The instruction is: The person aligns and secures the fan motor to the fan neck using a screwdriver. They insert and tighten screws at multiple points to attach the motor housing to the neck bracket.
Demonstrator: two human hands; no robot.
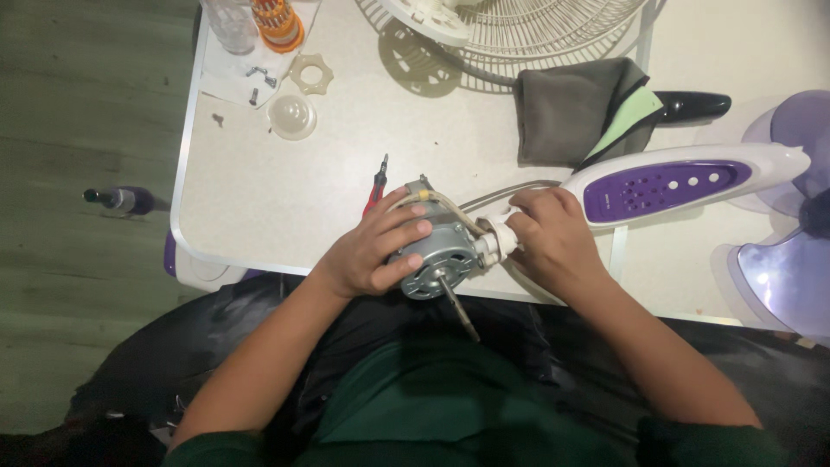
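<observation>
Head view, looking straight down at the table (pixel 259 216) edge. Motor (pixel 437 255) sits dead centre of frame, right at the near edge, half over the lap. Left hand (pixel 376 251) wrapped around the motor's 9 o'clock side, fingers curled over the top of the housing, thumb underneath. Looks like a steadying grip, so the body can't roll while the other end gets worked on. Right hand (pixel 553 242) closed around the white plug (pixel 500 240) at the motor's 3 o'clock end, fingers pressed together and pinching it. Wires (pixel 441 203) loop over the top from there, grey cable (pixel 506 188) trails off toward 1 o'clock.

Shaft (pixel 458 307) pokes out of the housing toward 5 o'clock, aimed at the body. So the long axis runs roughly 11 to 5, tilted, not flat on the table. Probably held that way to keep the plug side up and reachable.

Rest of the bench: red screwdriver (pixel 376 186) just beside the left hand at 11 o'clock, tip pointing 12. Screws (pixel 259 79), plastic nut (pixel 311 73) and clear cap (pixel 292 117) parked together well apart at 10 o'clock, out of the way. Fan grille (pixel 536 35) at 12, grey cloth (pixel 575 108) at 1, purple-and-white stand (pixel 683 182) touching the right hand at 2 o'clock. Purple blades (pixel 782 259) off at 3.
</observation>
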